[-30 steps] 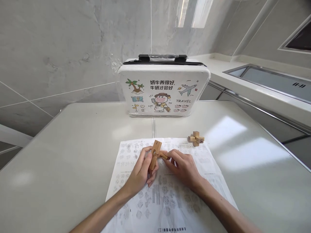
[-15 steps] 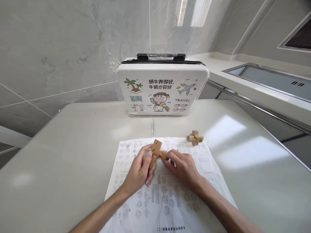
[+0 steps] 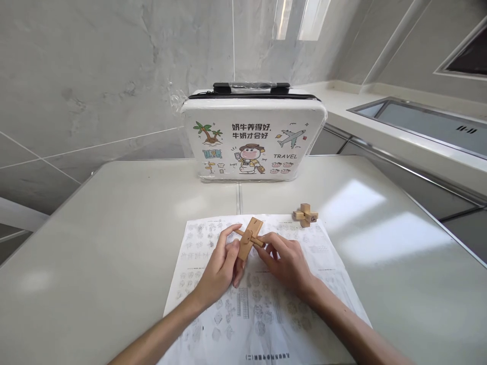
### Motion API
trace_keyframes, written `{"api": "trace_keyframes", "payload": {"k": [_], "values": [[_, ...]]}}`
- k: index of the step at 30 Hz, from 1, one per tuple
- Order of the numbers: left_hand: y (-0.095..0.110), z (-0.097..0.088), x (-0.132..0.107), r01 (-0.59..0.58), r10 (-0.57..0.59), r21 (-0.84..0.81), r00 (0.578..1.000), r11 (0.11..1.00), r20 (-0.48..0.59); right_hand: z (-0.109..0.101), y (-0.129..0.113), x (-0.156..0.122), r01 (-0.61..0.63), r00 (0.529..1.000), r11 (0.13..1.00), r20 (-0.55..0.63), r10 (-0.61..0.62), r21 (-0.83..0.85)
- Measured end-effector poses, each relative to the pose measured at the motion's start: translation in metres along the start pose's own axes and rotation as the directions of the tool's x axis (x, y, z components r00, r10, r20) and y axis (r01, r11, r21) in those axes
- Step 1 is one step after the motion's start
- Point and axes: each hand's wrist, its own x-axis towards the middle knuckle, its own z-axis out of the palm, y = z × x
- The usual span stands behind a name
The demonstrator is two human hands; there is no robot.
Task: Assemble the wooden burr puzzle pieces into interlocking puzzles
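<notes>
My left hand (image 3: 217, 268) is closed on a wooden interlocking puzzle (image 3: 247, 248), a flat tilted block with a dark mark near its top end. A narrow wooden bar (image 3: 259, 242) crosses this block, sticking out on both sides. Thumb and fingers of my right hand (image 3: 289, 261) pinch the bar's right end. Both hands are just above a printed sheet (image 3: 285, 332) covered with small puzzle drawings. Beyond my right hand, at the sheet's top right corner, sits an assembled wooden cross puzzle (image 3: 305, 215) marked with a letter.
A white case (image 3: 251, 114) with cartoon prints and a black handle stands at the back, partly wrapped in clear plastic. The glossy white table (image 3: 95, 243) reaches out on both sides. A counter with a sink (image 3: 426, 121) lies at the right, and a grey wall behind.
The wooden block has turned and shifted slightly right in my left hand. The bar now crosses it and shows on its left side too. The cross puzzle has stayed in place.
</notes>
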Motion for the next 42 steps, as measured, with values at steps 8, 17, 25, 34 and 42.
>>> {"api": "trace_keyframes", "payload": {"k": [8,17,25,34,42], "values": [[0.0012,0.0030,0.0003,-0.065,0.066,0.012,0.994,0.998,-0.086,0.0026,0.0020,-0.0028,-0.156,0.986,0.977,0.079,0.146,0.148],[0.0022,0.0023,-0.0004,-0.039,0.035,-0.034,0.993,0.999,-0.115,0.0057,0.0000,-0.0056,-0.327,0.940,0.900,0.201,0.277,0.289],[-0.0027,0.0012,0.0013,0.008,-0.012,-0.035,0.995,0.999,-0.101,0.0025,-0.0029,-0.0019,-0.346,0.933,0.883,0.209,0.291,0.315],[-0.0039,0.0023,0.0011,0.003,-0.004,-0.009,0.997,1.000,-0.076,0.0004,-0.0026,-0.0015,-0.313,0.947,0.906,0.171,0.273,0.285],[-0.0032,0.0021,-0.0003,-0.049,0.044,-0.036,0.991,0.998,-0.127,0.0021,-0.0034,-0.0035,-0.238,0.970,0.927,0.111,0.215,0.288]]}}
